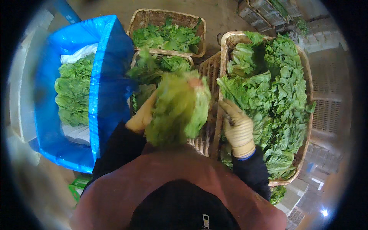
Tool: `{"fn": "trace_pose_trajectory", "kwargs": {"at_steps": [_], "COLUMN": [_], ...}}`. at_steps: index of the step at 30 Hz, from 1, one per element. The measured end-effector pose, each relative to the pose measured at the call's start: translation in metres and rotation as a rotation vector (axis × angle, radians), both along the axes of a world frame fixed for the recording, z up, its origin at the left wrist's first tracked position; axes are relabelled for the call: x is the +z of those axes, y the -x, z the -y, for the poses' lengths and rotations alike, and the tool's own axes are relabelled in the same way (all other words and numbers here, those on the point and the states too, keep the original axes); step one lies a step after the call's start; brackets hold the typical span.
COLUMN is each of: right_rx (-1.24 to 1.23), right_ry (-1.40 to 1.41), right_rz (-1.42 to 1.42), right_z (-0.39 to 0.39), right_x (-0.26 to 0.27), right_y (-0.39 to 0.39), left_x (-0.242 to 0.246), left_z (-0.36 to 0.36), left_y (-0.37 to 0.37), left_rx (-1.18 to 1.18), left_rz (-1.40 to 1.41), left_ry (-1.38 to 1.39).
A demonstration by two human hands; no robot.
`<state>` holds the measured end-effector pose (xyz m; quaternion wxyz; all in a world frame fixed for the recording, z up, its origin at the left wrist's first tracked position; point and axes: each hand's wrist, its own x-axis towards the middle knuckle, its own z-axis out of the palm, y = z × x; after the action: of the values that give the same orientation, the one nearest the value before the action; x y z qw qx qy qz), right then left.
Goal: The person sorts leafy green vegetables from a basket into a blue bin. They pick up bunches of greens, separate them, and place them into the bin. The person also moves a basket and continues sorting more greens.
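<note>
My left hand (143,116), in a pale glove, holds up a leafy head of lettuce (174,115) in front of my chest. The lettuce is blurred and hides most of my fingers; its cut, brownish base (195,82) faces up and to the right. My right hand (238,129), in a ribbed cream glove, is beside the left wall of a large plastic crate (223,57) heaped with green lettuce (287,83). Its fingers are bent, and whether something small is between them is unclear.
At left stands a container lined with blue plastic film (96,77), with lettuce heads (74,92) lying in a row inside. Ahead, two smaller crates hold loose leaves (166,37). A green crate (77,187) is low at left; stacked crates (261,14) stand at the far right.
</note>
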<state>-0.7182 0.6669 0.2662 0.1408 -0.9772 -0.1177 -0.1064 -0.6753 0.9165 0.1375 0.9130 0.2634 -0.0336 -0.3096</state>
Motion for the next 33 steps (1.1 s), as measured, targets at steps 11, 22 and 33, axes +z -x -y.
{"fn": "trace_pose_trajectory", "kwargs": {"at_steps": [11,22,33], "right_rx": [0.018,0.766,0.187], "right_ry": [-0.517,-0.371,-0.933], "right_rz": [-0.510,-0.198,-1.091], "right_z": [-0.028,-0.008,-0.056], "right_x": [-0.012,0.015,-0.016], "right_y": [-0.040,0.001,-0.035], "left_x": [0.033,0.009,0.017], "left_z": [-0.040,-0.069,-0.063], "left_y": [0.087,0.077,0.085], "left_rx": [-0.034,0.477,0.170], "left_rz": [-0.655,-0.045,-0.040], "left_ry": [0.402,-0.671,0.066]}}
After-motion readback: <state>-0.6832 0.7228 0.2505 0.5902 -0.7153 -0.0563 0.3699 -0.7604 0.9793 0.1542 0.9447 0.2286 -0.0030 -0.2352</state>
